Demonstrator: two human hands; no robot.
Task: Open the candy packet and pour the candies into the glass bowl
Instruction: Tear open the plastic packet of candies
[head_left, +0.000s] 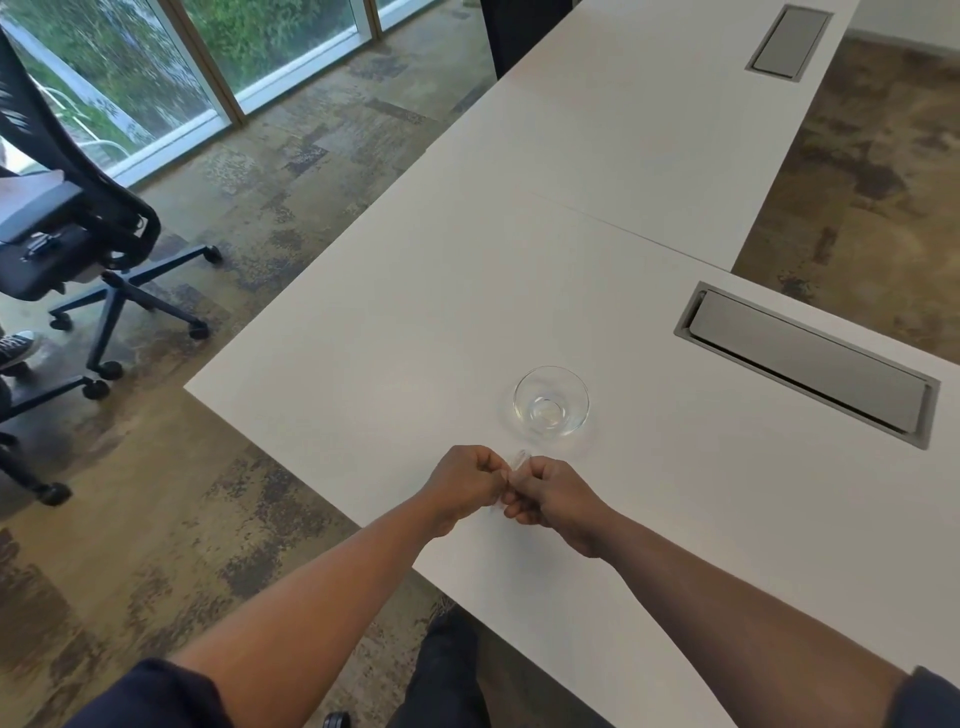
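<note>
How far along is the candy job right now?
Early. Done: only the pickup. The left hand and right hand pinch the small clear candy packet between them above the table, apparently working it open. Left: pouring; the glass bowl just beyond the hands holds no candies.

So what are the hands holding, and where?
Both hands, left and right, pinch a small clear packet between them at its top edge; detail is unclear.

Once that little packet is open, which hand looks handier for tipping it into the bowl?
Probably the right hand: the glass bowl sits just beyond it, slightly to its side. Both hands pinch the candy packet; the left hand is farther off.
</note>
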